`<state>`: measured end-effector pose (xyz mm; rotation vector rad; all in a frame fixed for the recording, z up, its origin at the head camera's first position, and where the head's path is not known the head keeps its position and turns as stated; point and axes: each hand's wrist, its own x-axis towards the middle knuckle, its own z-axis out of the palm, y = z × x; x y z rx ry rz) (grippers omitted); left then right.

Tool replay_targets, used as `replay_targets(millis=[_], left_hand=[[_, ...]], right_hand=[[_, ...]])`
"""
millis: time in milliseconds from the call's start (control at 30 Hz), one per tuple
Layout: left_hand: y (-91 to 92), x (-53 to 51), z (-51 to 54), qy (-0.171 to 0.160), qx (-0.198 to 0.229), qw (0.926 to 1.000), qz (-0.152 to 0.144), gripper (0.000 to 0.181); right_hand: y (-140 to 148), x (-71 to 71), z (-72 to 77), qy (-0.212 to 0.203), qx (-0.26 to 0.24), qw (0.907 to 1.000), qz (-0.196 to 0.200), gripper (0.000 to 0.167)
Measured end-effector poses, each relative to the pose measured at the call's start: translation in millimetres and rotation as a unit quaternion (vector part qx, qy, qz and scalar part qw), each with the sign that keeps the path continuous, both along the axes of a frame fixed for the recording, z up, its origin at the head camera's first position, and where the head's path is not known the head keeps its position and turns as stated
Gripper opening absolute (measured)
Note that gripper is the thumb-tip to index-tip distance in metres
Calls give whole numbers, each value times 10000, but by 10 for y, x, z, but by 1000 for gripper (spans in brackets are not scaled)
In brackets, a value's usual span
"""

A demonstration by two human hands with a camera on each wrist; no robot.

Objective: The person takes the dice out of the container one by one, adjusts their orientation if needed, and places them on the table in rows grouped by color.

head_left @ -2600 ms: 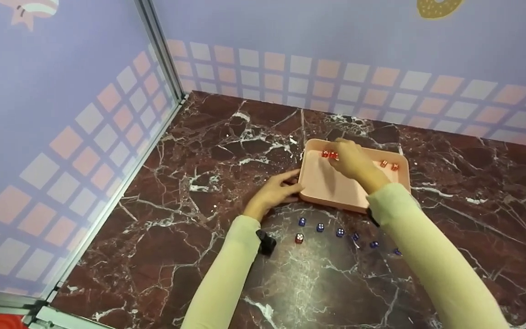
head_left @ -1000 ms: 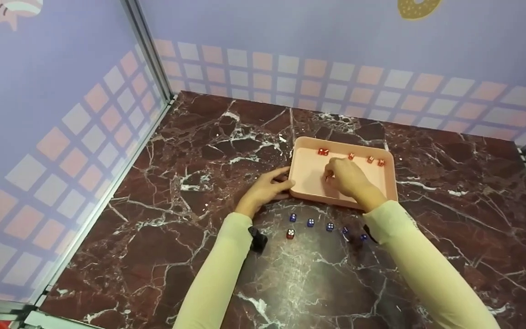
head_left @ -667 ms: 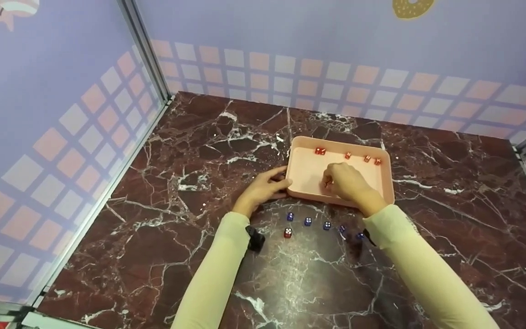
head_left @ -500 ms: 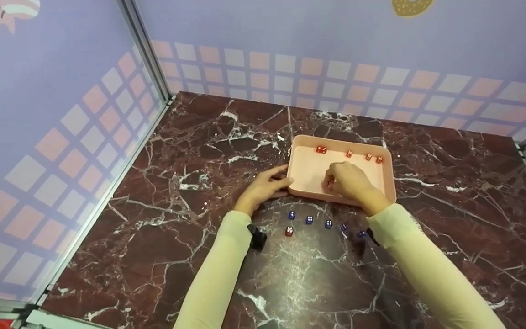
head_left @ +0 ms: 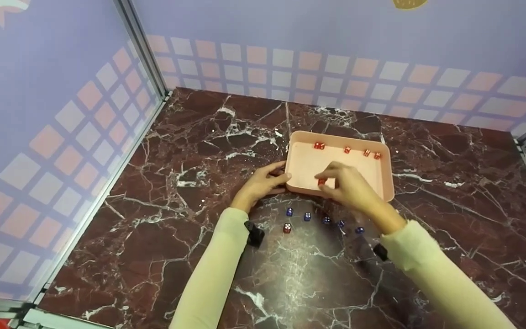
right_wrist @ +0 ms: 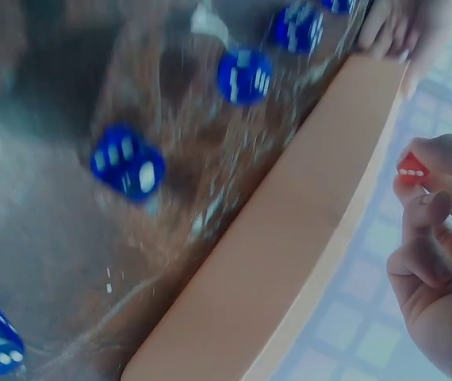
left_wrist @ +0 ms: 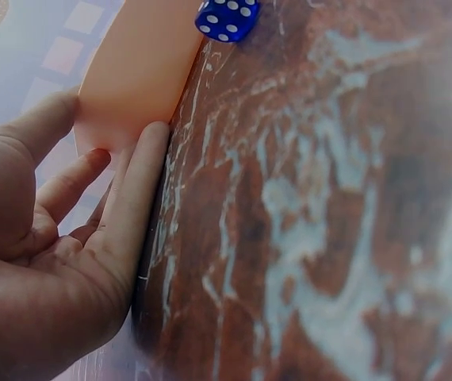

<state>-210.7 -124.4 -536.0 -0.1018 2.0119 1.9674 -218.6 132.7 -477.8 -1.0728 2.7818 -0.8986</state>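
A red die (head_left: pixel 321 182) is pinched by the right hand (head_left: pixel 347 186) near the front edge of the tray (head_left: pixel 305 162); five dice (head_left: pixel 347 149) are spread along its back edge. Its left edge is touched by the straight-fingered left hand (head_left: pixel 261 183).

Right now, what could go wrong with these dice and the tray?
1. The right grip pinches a small red die; it might slip and roll across the tray.
2. The black wrist device is close to the nearest blue die; lowering that arm could knock it.
3. The left grip touches only one end of the tray; a bump might swing the other.
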Motion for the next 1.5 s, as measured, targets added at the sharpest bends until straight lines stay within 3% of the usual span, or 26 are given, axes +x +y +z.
replay_targets(millis=[333,567,933,1333,1500], left_hand=[[-10,6,26,-33,26,10000,-56,62],[-12,3,10,-11,16,9999,-98,62],[-32,17,25,-61,-83,9998,-154,63],[-26,-20,41,-26,28,10000,-79,62],[-11,-7,30,-3,2,10000,-57,62]], right_hand=[[-59,500,14,43,-109,9976,682,16],[-141,718,-137,69,524,9913,1207,15],[-144,817,-371,111,580,9899,1285,18],[-137,769,-325,312,665,9890,1284,23],[-106,720,-226,307,599,9879,1397,28]])
